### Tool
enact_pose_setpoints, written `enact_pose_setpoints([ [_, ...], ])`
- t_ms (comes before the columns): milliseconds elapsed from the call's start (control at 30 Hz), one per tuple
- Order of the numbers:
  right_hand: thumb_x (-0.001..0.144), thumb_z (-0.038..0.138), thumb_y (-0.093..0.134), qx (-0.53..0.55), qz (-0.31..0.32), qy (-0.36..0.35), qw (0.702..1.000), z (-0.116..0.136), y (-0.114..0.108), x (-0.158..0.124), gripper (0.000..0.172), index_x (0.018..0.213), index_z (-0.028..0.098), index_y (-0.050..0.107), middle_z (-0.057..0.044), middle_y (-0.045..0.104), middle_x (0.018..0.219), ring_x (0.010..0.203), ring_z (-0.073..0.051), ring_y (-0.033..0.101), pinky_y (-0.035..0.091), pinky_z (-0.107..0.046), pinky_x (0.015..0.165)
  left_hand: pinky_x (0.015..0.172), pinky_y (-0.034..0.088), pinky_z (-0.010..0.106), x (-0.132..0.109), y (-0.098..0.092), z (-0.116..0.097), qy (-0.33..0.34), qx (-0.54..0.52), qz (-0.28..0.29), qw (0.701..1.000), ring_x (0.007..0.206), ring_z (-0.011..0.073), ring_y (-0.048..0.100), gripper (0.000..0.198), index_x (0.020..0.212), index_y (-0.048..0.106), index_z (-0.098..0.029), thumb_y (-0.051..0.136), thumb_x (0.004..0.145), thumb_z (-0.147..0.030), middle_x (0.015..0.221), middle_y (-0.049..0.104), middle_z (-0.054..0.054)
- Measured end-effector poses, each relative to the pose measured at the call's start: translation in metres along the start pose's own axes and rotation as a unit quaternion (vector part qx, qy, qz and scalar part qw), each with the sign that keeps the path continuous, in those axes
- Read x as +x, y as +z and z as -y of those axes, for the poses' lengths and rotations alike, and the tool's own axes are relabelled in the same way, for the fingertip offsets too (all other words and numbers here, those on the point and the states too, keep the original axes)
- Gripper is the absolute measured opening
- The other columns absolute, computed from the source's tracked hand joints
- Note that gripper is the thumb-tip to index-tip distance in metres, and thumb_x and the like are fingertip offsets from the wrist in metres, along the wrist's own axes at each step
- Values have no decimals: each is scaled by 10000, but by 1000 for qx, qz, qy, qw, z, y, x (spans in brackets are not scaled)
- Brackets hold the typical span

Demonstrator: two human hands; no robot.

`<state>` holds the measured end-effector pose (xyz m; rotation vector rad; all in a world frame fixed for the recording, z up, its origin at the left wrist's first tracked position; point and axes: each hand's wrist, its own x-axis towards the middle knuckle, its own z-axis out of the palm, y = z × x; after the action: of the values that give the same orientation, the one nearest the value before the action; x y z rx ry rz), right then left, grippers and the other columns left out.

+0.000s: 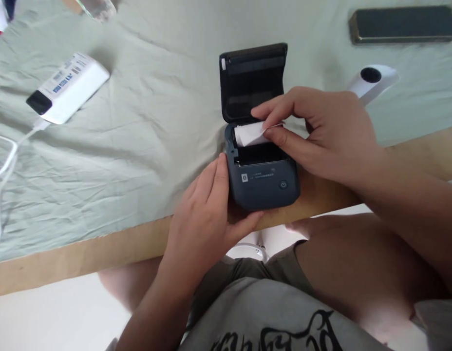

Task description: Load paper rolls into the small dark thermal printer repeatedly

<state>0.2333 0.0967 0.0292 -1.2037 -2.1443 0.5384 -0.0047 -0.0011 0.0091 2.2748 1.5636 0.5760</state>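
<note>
A small dark blue label printer (pixel 262 187) stands at the table's front edge, its black lid (pixel 253 80) tipped up and back. Inside its bay lies a white paper roll (pixel 250 134). My right hand (pixel 321 129) reaches in from the right, pinching the loose end of the paper between thumb and fingers; part of the roll is hidden behind them. Against the printer's left side rest the fingers of my left hand (pixel 206 209), with the thumb along its front bottom edge, gripping the body at that corner.
A white device (pixel 74 92) with a black end and a white cable (pixel 10 165) lies on the left of the pale green cloth (pixel 138 146). At the back right lies a dark oblong case (pixel 404 24). A white object with a dark round spot (pixel 372 75) sits behind my right hand.
</note>
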Motion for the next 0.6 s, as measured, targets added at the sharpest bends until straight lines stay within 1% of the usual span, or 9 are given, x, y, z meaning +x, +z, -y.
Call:
enact_pose_setpoints([
  [67, 1045, 288, 660, -5, -12, -23, 1000, 2, -2, -2, 121, 996, 286, 770, 9, 869, 1243, 1227, -236, 838, 688, -433, 1076, 1305, 599, 552, -1, 1, 1, 0, 4, 1, 1000, 1564, 430, 689, 857, 1760, 466, -147, 838, 1065, -484, 1719, 663, 229],
  [133, 1043, 260, 687, 4, -7, -73, 997, 2, -6, -4, 122, 966, 273, 781, 0, 865, 1219, 1157, -211, 839, 695, -407, 1049, 1310, 597, 541, -2, 3, 3, 17, 2, -6, 1000, 1575, 422, 683, 905, 1793, 403, -143, 830, 1077, -497, 1725, 656, 235],
  [233, 1030, 260, 687, 42, 51, -140, 988, -2, -10, -6, 142, 942, 274, 798, 0, 857, 1185, 1055, -176, 824, 703, -378, 1009, 1314, 597, 543, -4, 5, 4, 32, -16, -22, 999, 1602, 397, 668, 1002, 1866, 228, -249, 817, 1100, -513, 1776, 621, 195],
  [300, 1025, 299, 683, 52, 94, -162, 981, -6, -13, -7, 148, 965, 299, 819, 6, 852, 1198, 1051, -174, 812, 698, -389, 1040, 1304, 601, 554, -5, 4, 3, 24, -26, -21, 999, 1603, 383, 668, 906, 1839, 284, -360, 810, 1110, -473, 1799, 601, 145],
  [367, 1041, 368, 675, 54, 107, -165, 979, -8, -16, -10, 165, 985, 328, 824, 9, 846, 1215, 1062, -186, 803, 692, -411, 1050, 1283, 606, 577, -6, 2, 2, 14, -31, -10, 999, 1591, 388, 673, 722, 1741, 460, -412, 808, 1108, -419, 1799, 591, 122],
  [400, 1053, 389, 664, 50, 92, -157, 982, -7, -17, -11, 174, 988, 334, 816, 8, 842, 1214, 1069, -192, 799, 687, -419, 1046, 1272, 608, 587, -6, 1, 1, 11, -34, -4, 999, 1583, 393, 676, 640, 1686, 534, -416, 805, 1106, -395, 1796, 588, 120],
  [500, 1072, 366, 624, 3, -22, -102, 995, -5, -16, -13, 137, 1043, 320, 750, -13, 825, 1223, 1203, -219, 781, 648, -443, 1068, 1254, 610, 609, -6, -1, -1, 3, -47, 5, 999, 1558, 403, 689, 514, 1591, 637, -407, 789, 1104, -343, 1790, 581, 119],
  [533, 1053, 345, 624, -13, -52, -78, 995, -5, -14, -13, 109, 1101, 314, 718, -23, 813, 1298, 1307, -230, 761, 634, -449, 1086, 1245, 616, 612, -6, -2, -1, 2, -51, 4, 999, 1543, 403, 698, 481, 1569, 651, -406, 777, 1110, -336, 1787, 582, 115],
  [600, 997, 347, 635, -17, -59, -37, 997, -8, -10, -12, 243, 1238, 310, 635, -47, 752, 1496, 1589, -255, 637, 608, -470, 1153, 1224, 630, 616, -7, -3, -2, 1, -53, 6, 999, 1529, 406, 704, 408, 1524, 668, -401, 743, 1128, -336, 1786, 578, 108],
])
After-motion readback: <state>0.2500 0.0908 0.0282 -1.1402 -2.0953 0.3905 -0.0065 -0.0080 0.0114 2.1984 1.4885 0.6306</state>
